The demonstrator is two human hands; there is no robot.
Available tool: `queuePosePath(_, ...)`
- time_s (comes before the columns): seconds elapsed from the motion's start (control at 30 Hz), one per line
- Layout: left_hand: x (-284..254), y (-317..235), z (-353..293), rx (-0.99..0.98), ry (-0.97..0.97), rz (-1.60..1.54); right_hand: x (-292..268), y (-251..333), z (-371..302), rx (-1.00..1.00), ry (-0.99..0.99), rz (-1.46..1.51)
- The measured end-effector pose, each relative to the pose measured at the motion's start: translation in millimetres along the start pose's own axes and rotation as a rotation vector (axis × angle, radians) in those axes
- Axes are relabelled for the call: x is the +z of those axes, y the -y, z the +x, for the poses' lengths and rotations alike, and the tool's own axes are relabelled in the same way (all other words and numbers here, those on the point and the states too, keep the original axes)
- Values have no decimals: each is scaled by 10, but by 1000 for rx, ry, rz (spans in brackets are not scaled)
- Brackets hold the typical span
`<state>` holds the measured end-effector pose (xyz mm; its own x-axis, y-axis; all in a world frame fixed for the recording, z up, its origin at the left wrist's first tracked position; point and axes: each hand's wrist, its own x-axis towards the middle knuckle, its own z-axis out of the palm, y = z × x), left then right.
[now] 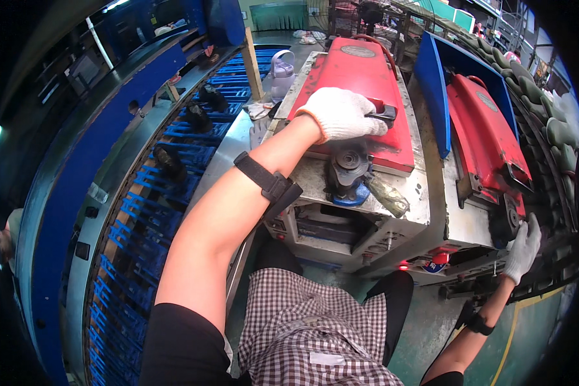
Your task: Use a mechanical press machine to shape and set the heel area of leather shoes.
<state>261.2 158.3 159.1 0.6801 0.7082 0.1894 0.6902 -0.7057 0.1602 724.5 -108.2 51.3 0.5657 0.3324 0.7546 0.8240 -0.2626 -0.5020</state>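
Note:
My left hand (347, 114), in a white knit glove, closes its fingers on the black handle (386, 113) of a red machine cover (360, 71). Just below that cover's front edge is a dark rounded part (349, 168) with a ring on its face, set on a blue base. Beside it lies a crumpled, shiny olive piece (389, 196). Far to the right, my right hand (524, 249), also gloved, has its fingers stretched out. It is near the front of a second red machine cover (489, 128) and a dark round part (511, 215); whether it touches them I cannot tell.
A conveyor of blue bars (135, 212) carrying several dark items runs along the left. A lilac bottle (282, 74) stands behind the left machine. A red button (441, 258) is on the machine front. Racks of green shapes (555, 128) line the right.

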Motion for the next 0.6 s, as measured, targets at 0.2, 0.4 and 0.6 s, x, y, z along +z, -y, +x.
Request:
queuePosePath(0.2, 35, -66, 96, 7, -9, -23, -62, -656, 293, 165, 353, -181)
queuePosePath(0.4, 47, -61, 35, -35, -27, -39, 135, -383, 267, 205, 268, -383)
queuePosePath(0.6, 66, -152, 22, -82, -68, -24, -51, -35, 233, 232, 273, -386)
